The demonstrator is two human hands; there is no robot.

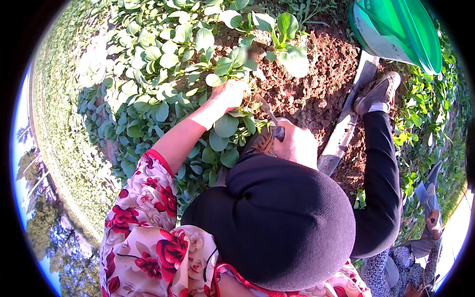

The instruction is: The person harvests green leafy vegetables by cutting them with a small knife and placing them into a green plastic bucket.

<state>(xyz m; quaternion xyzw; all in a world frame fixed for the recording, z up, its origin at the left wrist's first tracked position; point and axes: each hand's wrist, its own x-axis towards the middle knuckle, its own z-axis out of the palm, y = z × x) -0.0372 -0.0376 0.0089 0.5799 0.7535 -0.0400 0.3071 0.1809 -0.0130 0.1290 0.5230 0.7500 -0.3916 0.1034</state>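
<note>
My left hand (230, 95) is closed around the low stems of a broad-leaved green plant (227, 66), in bright sunlight. Its fingertips are partly hidden by leaves. My right hand (298, 143) grips the dark handle of a small hand tool (268, 108). The tool's narrow, soil-stained metal end points towards the plant's base, close to my left hand. Shadow and foliage make the tip hard to see. More leafy greens (224, 130) grow just below my left hand. Crumbly reddish-brown soil (308, 80) lies beyond my right hand.
A green bucket (426, 35) stands tilted in view at the upper right. A long, pale, muddy flat strip (339, 137) crosses the soil beside my shoe (376, 92). Dense greens (148, 70) spread leftwards. Another person (426, 230) is at the lower right.
</note>
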